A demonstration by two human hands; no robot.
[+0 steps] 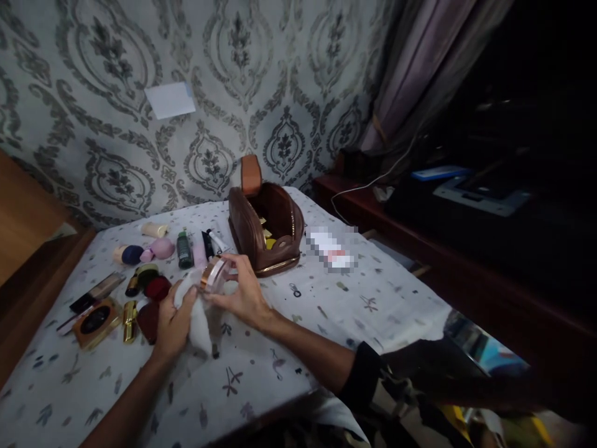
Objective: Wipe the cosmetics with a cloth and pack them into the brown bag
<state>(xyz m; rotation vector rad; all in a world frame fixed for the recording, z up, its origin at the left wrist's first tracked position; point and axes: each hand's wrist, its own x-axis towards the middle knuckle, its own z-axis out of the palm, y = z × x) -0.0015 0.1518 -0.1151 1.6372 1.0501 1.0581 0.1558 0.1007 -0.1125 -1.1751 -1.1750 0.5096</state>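
Between my hands, above the table, is a round cosmetic jar (216, 274) with a copper-coloured band and a clear, pale body. My right hand (246, 292) grips the jar from the right, thumb below and fingers on top. A white cloth or wipe (199, 320) is bunched in my left hand (175, 317), its upper end against the jar's left side. Just beyond my hands stands a brown toiletry bag (275, 239), unzipped, with some yellow items inside. Left of my left hand lie a dark red compact (157, 287) and a gold lipstick tube (130, 322).
Several cosmetics lie at left, among them a green bottle (185, 250), a pink sponge (163, 247) and an amber palette (96, 323). A blurred white packet (330, 249) is right of the bag. A dark red desk (364, 205) with a cable borders the right side; patterned wallpaper rises behind.
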